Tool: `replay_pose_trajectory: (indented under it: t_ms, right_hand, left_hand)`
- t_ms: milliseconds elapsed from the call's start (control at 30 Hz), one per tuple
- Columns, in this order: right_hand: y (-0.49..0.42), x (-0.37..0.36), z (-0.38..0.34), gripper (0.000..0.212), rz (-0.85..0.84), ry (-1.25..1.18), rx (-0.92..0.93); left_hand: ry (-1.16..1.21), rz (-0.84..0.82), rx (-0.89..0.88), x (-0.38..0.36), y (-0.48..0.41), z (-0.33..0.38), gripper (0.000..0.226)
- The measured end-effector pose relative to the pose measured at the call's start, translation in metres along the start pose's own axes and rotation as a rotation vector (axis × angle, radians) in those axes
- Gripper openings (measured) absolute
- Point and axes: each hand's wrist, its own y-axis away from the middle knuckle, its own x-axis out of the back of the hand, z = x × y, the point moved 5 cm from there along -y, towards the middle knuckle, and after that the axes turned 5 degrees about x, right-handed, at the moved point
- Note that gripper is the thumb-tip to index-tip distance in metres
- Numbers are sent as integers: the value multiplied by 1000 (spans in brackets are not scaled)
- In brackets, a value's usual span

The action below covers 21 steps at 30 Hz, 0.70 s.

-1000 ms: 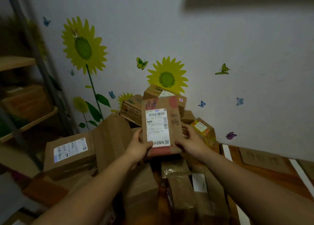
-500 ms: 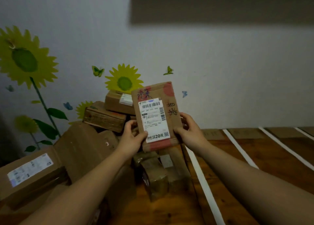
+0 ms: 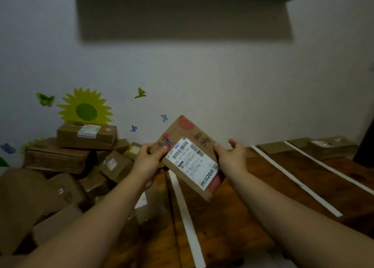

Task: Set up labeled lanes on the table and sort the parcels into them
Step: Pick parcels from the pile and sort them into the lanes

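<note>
I hold a flat brown parcel (image 3: 183, 136) with a white shipping label (image 3: 192, 162), red marks and handwritten characters, tilted above the wooden table (image 3: 232, 217). My left hand (image 3: 148, 160) grips its upper left corner. My right hand (image 3: 232, 156) rests against its right edge with the thumb on the front, its fingers lifted clear beside the parcel. White tape strips (image 3: 185, 211) (image 3: 293, 180) (image 3: 332, 169) divide the table into lanes. A pile of cardboard parcels (image 3: 70, 160) fills the left side.
A cardboard label piece (image 3: 271, 147) lies at the far end of one lane, and a stack of flat cardboard (image 3: 332, 148) stands in the far right lane. A dark object (image 3: 365, 144) rises at the right edge. The wall with sunflower stickers (image 3: 85, 109) is close behind.
My view has swung right, away from the pile and over the taped lanes. The parcel has moved right and tilted clockwise. My right fingers have come off it.
</note>
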Motion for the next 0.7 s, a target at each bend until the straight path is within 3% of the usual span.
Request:
replay_pose_trajectory:
  t_ms: [200, 367, 533, 700]
  right_hand:
    - [-47, 107, 43, 92, 16, -171, -281]
    - [-79, 201, 66, 44, -97, -203, -248]
    - [-113, 301, 82, 57, -37, -11, -119]
    - [-147, 371, 111, 61, 87, 86, -56]
  left_hand:
    - [96, -26, 66, -132, 13, -34, 17]
    - [160, -129, 126, -245, 24, -65, 20]
    - [-149, -384, 66, -339, 25, -86, 38]
    - [-159, -526, 62, -428, 6, -102, 34]
